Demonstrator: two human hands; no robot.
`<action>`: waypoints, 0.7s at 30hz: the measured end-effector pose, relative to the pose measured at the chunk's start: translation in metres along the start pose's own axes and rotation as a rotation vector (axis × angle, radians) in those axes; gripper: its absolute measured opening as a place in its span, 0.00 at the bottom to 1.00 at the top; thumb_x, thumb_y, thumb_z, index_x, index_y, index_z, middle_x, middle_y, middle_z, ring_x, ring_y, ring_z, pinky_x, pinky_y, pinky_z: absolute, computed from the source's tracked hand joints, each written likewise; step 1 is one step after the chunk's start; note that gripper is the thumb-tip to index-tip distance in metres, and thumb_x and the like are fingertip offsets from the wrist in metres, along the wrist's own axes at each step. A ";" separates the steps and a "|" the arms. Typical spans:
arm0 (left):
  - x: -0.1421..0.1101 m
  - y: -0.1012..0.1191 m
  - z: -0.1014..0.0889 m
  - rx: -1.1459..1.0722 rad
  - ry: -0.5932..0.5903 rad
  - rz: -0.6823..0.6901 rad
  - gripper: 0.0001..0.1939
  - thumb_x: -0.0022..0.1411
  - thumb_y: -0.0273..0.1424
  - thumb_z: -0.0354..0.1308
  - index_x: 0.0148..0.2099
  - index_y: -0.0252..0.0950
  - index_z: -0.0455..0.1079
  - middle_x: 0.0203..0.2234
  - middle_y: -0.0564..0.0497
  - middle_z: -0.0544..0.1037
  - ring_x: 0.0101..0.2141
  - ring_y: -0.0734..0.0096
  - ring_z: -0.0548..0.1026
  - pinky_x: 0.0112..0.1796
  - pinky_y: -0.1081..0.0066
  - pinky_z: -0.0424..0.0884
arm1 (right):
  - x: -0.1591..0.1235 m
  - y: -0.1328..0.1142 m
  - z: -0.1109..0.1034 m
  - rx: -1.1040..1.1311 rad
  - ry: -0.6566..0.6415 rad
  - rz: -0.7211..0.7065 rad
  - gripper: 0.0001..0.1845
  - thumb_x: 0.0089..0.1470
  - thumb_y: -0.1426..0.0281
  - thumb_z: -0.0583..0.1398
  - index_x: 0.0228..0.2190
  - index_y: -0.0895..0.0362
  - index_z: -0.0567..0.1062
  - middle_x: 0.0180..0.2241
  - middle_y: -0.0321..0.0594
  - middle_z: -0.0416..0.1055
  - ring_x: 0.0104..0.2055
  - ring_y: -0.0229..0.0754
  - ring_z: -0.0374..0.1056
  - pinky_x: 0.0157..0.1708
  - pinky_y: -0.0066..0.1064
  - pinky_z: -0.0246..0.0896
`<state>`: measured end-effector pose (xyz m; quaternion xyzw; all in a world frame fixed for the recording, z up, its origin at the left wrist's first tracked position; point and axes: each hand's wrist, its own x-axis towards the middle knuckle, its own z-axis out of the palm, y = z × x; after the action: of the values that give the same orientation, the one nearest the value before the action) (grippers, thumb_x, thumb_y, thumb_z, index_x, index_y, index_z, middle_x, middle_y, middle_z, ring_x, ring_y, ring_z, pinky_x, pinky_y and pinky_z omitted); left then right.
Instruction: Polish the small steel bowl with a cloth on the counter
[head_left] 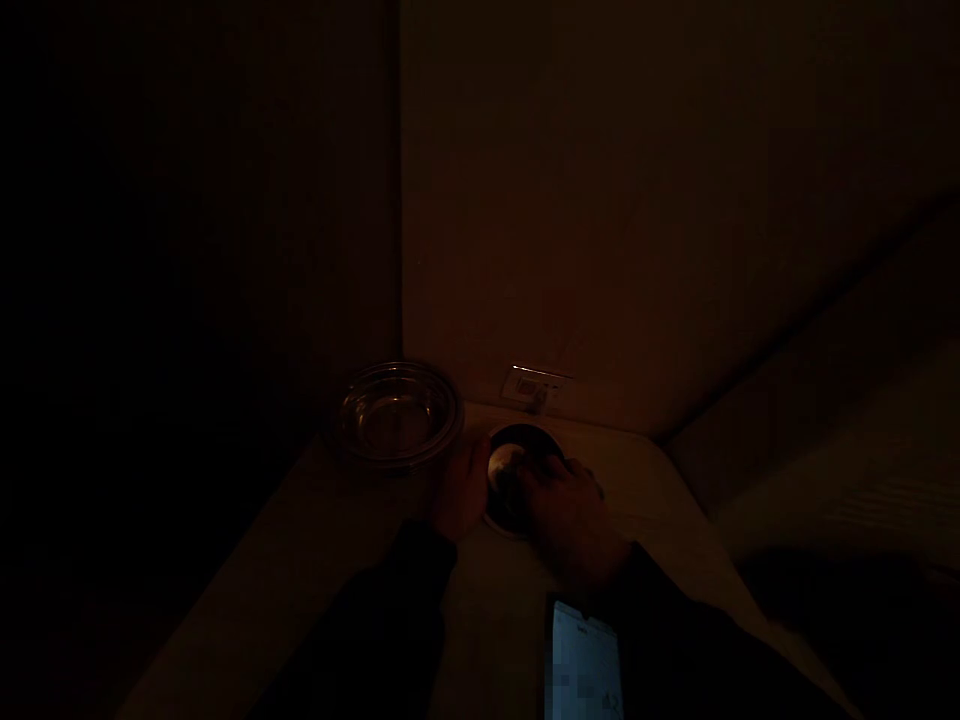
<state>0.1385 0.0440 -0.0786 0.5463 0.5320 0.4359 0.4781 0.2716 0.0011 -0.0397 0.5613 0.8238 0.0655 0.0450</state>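
Observation:
The scene is very dark. A round dark bowl (517, 436) with a pale rim and a lit patch inside stands on the table near the wall. My left hand (459, 492) holds the bowl's left side. Reaching over the right part of the bowl is my right hand (574, 515), with its fingers curled down into it. Whatever those fingers pinch is hidden in shadow. Both wrists are covered by dark sleeves.
Shiny metal bowls (397, 462), seemingly nested, stand at the table's back left. A wall socket (534, 384) with a plug is behind the dark bowl. A lit phone or tablet screen (586, 660) lies at the front, beside my right sleeve. The pale tabletop (495, 620) meets the wall.

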 end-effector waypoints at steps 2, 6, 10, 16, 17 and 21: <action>0.001 0.000 0.000 -0.034 -0.005 0.006 0.25 0.65 0.41 0.39 0.44 0.32 0.73 0.38 0.43 0.80 0.41 0.62 0.76 0.45 0.65 0.67 | 0.002 -0.001 0.002 0.005 0.003 -0.003 0.18 0.57 0.77 0.52 0.48 0.63 0.69 0.51 0.54 0.67 0.48 0.54 0.62 0.44 0.45 0.56; 0.003 -0.004 -0.001 -0.024 -0.005 0.006 0.25 0.64 0.43 0.41 0.42 0.32 0.74 0.39 0.42 0.79 0.41 0.60 0.75 0.46 0.63 0.66 | 0.013 -0.005 0.006 0.011 0.022 -0.023 0.21 0.58 0.76 0.51 0.54 0.61 0.64 0.56 0.52 0.62 0.52 0.52 0.59 0.45 0.42 0.57; 0.003 -0.008 -0.002 0.010 0.021 0.058 0.24 0.64 0.42 0.41 0.42 0.32 0.74 0.40 0.43 0.79 0.42 0.60 0.75 0.47 0.63 0.65 | 0.017 -0.008 0.006 -0.004 0.020 -0.029 0.22 0.58 0.77 0.50 0.54 0.62 0.64 0.57 0.53 0.61 0.53 0.54 0.58 0.46 0.46 0.55; 0.000 -0.005 0.000 -0.005 -0.007 0.055 0.25 0.64 0.42 0.39 0.40 0.32 0.74 0.34 0.44 0.80 0.37 0.62 0.76 0.41 0.65 0.68 | 0.003 -0.006 -0.005 -0.019 -0.049 0.007 0.15 0.55 0.76 0.52 0.42 0.66 0.73 0.38 0.58 0.73 0.44 0.57 0.64 0.43 0.48 0.55; 0.000 -0.005 0.000 -0.011 -0.004 0.055 0.25 0.64 0.42 0.40 0.40 0.32 0.74 0.35 0.44 0.80 0.38 0.62 0.76 0.42 0.66 0.68 | 0.000 -0.006 -0.006 -0.013 -0.061 -0.007 0.14 0.55 0.76 0.53 0.41 0.65 0.74 0.37 0.57 0.74 0.45 0.56 0.64 0.43 0.47 0.55; 0.000 -0.004 -0.001 0.001 0.028 0.027 0.25 0.64 0.42 0.40 0.42 0.32 0.74 0.38 0.43 0.80 0.40 0.61 0.75 0.44 0.65 0.67 | -0.008 -0.002 -0.005 0.038 -0.082 -0.089 0.14 0.56 0.74 0.54 0.44 0.59 0.73 0.44 0.52 0.72 0.50 0.51 0.63 0.46 0.40 0.54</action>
<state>0.1372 0.0441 -0.0826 0.5475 0.5313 0.4499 0.4643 0.2722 -0.0068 -0.0348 0.5269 0.8466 0.0249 0.0708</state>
